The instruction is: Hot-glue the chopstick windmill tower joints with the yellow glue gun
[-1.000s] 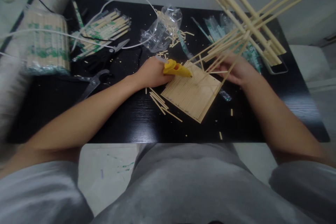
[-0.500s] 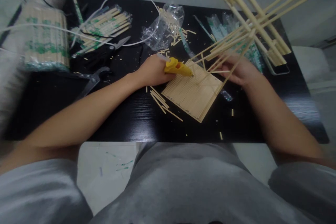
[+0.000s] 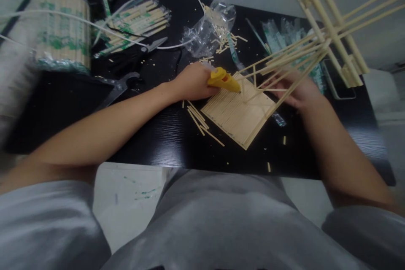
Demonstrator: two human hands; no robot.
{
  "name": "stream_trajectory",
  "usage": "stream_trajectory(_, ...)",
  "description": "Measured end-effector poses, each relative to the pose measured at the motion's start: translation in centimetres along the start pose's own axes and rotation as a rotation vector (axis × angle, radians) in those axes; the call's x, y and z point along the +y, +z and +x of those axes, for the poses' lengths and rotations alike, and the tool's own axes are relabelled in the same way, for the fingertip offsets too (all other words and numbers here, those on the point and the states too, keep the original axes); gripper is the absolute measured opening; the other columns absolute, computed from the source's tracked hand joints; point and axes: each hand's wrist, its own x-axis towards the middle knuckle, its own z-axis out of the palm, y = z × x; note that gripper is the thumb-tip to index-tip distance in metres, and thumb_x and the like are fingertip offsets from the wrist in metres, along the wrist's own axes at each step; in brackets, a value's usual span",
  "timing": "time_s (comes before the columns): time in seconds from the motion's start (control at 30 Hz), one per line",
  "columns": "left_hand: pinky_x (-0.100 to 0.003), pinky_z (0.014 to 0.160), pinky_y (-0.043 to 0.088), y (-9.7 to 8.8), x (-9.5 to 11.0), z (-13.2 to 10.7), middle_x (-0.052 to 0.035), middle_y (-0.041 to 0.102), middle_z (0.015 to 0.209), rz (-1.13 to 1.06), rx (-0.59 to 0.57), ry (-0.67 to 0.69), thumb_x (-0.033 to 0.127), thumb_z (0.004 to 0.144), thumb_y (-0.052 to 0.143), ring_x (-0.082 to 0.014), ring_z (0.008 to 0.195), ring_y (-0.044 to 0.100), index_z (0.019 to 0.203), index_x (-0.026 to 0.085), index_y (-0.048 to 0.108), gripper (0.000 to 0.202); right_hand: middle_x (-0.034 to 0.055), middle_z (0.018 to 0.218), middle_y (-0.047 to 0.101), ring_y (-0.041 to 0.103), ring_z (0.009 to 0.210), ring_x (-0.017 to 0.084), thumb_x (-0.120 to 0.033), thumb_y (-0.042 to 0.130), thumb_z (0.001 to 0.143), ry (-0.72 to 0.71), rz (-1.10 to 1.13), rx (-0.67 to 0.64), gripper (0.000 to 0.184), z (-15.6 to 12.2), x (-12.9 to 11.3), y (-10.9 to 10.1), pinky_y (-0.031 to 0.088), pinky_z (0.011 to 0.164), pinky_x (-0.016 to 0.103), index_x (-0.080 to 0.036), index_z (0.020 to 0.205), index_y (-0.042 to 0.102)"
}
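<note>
My left hand [image 3: 196,82] is closed around a yellow hot glue gun [image 3: 224,78], its nozzle pointing down to the right at the foot of a thin stick. That stick belongs to a model built of wooden chopsticks [image 3: 333,25], with a square base of sticks laid side by side [image 3: 236,122] and a large cross-shaped top leaning to the right. On the model's right side, my right hand [image 3: 295,86] has its fingers closed on the slanting sticks; these partly hide the fingertips.
A big pack of wrapped chopsticks [image 3: 63,29], more wrapped chopsticks [image 3: 136,23], pliers [image 3: 118,88] and black-handled scissors [image 3: 155,45] lie at left. A white cable [image 3: 126,38] crosses them. Behind are clear plastic [image 3: 202,36] and cut stick pieces. A phone [image 3: 338,80] lies at right.
The view has turned slightly, so the table's things appear shifted to the right. Both hands keep their places on the glue gun and the model; the nozzle stays by the same stick.
</note>
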Motion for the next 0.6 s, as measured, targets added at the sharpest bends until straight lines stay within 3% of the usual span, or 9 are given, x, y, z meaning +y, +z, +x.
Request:
stream_trajectory(0.1,-0.039,0.101,0.063,-0.05,0.07,-0.01,-0.0056,0.085,0.104,-0.003,0.005,0.002,0.038,0.095,0.080,-0.0310,0.114,0.082,0.116,0.023,0.087,0.027,0.0008,0.077,0.073,0.074,0.067,0.013,-0.007,0.067,0.121,-0.015,-0.011,0.003,0.036,0.06,0.06,-0.18,0.073,0.084,0.029,-0.021,0.092,0.082)
stream_trajectory(0.23,-0.041,0.105,0.063,-0.12,0.18,0.01,-0.0065,0.086,0.108,-0.002,-0.011,-0.012,0.037,0.095,0.080,-0.0323,0.119,0.082,0.119,0.023,0.087,0.029,0.0013,0.079,0.075,0.073,0.069,0.014,-0.005,0.062,0.122,-0.015,0.002,0.015,0.039,0.13,0.18,-0.30,0.074,0.085,0.032,-0.021,0.095,0.084)
stream_trajectory(0.47,-0.045,0.108,0.063,-0.14,0.23,0.01,-0.0064,0.083,0.108,-0.003,-0.021,-0.012,0.036,0.096,0.081,-0.0340,0.121,0.082,0.116,0.023,0.086,0.024,0.0012,0.074,0.071,0.076,0.071,0.017,-0.008,0.068,0.121,-0.006,0.015,-0.017,0.037,0.06,0.14,-0.17,0.076,0.085,0.034,-0.023,0.088,0.076)
stream_trajectory(0.6,-0.044,0.108,0.063,-0.30,0.31,-0.04,-0.0067,0.083,0.107,0.012,-0.033,-0.011,0.037,0.097,0.079,-0.0328,0.118,0.082,0.115,0.022,0.086,0.025,0.0007,0.074,0.070,0.077,0.072,0.016,-0.012,0.062,0.126,0.002,0.012,-0.016,0.038,0.09,0.23,-0.17,0.077,0.085,0.033,-0.024,0.094,0.079)
